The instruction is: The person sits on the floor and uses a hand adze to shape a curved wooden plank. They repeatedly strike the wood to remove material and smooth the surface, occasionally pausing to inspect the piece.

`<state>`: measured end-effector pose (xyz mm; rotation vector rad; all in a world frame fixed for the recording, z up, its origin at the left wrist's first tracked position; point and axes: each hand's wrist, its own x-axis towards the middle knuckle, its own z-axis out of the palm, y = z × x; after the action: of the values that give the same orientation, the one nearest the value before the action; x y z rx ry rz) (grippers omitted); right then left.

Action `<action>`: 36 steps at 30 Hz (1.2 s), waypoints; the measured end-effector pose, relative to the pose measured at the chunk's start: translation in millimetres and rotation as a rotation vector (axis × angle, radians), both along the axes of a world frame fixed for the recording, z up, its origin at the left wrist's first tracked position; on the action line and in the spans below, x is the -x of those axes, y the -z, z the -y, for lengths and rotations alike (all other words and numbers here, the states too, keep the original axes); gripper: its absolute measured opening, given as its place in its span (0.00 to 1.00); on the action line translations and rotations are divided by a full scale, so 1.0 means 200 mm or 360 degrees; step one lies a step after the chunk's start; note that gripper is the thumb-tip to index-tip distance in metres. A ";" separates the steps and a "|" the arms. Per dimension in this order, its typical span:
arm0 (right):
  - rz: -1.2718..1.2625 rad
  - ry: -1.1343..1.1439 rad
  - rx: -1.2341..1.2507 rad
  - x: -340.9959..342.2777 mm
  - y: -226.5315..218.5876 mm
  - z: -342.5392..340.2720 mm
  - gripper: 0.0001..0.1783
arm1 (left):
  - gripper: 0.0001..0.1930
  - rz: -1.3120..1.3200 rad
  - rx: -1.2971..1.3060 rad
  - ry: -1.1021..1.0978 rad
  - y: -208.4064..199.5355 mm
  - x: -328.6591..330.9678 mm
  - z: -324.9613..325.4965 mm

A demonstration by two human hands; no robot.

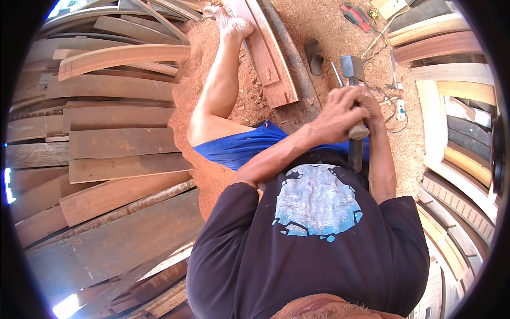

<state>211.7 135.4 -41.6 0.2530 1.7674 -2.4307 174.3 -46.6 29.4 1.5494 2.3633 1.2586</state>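
Note:
Both hands meet in front of my lap, closed around two tools. My left hand (338,112) is wrapped round the handle of a chisel (337,74), whose thin metal blade points away from me. The chisel's rounded butt shows below the fingers. Against it, my right hand (371,103) grips a hammer (352,68) with a blocky grey metal head and a dark handle that reaches back toward my shirt. The overlapping fingers partly hide both handles. Reddish wooden boards (281,95) lie on a long timber (308,103) left of the hands, apart from both tools.
Stacked planks (122,141) fill the left side, and more timber (441,48) lines the right. Sawdust (297,24) covers the ground. A dark sandal (314,57), a red-and-black tool (356,16) and a white power strip (401,109) with cords lie beyond. My bare leg (220,90) stretches beside the boards.

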 end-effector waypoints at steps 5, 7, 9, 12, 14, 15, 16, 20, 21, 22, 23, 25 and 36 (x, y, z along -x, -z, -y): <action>0.0460 0.0115 0.0385 0.00 -0.16 0.04 0.16 | 0.49 0.0215 0.1022 -0.0244 0.11 0.22 0.44; 0.0419 0.0083 0.0378 0.01 -0.17 0.03 0.16 | 0.49 0.0194 0.1298 -0.0281 0.20 0.29 0.68; 0.0416 0.0077 0.0359 0.01 -0.17 0.02 0.16 | 0.47 0.0100 0.1561 -0.0311 0.17 0.27 0.77; 0.0460 0.0088 0.0320 0.03 -0.17 0.03 0.15 | 0.45 0.0695 0.1904 -0.0589 0.06 0.31 0.71; 0.0511 0.0090 0.0292 0.03 -0.16 0.04 0.15 | 0.46 0.0851 0.1702 -0.0652 -0.04 0.31 0.63; 0.0516 0.0066 0.0296 0.03 -0.15 0.03 0.15 | 0.47 0.0721 0.1415 -0.0609 -0.08 0.28 0.57; 0.0521 0.0045 0.0300 0.02 -0.12 0.03 0.15 | 0.48 0.0589 0.1129 -0.0562 -0.10 0.24 0.50; 0.0161 -0.0048 0.0331 0.05 -0.09 0.11 0.17 | 0.43 -0.0078 0.0229 0.0095 -0.18 0.08 0.17; -0.0124 -0.0173 -0.0082 0.06 -0.02 0.07 0.17 | 0.39 -0.0154 0.0180 0.0131 -0.19 0.08 0.12; -0.0407 -0.0219 -0.0494 0.07 0.04 0.03 0.17 | 0.35 -0.0229 0.0129 0.0170 -0.21 0.09 0.07; -0.0251 -0.0081 -0.0197 0.07 0.01 0.07 0.17 | 0.32 -0.0300 0.0080 0.0201 -0.21 0.12 0.05; -0.0010 -0.0006 0.0073 0.09 -0.12 0.07 0.18 | 0.24 0.0352 -0.0130 0.0149 -0.21 0.23 0.05; 0.0198 0.0464 -0.0256 0.11 -0.61 -0.13 0.17 | 0.14 0.0915 0.0215 -0.0125 0.03 0.85 -0.02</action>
<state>189.1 160.4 80.3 0.7088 1.9927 -2.3914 5.0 -43.6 23.3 0.9017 2.0880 1.3047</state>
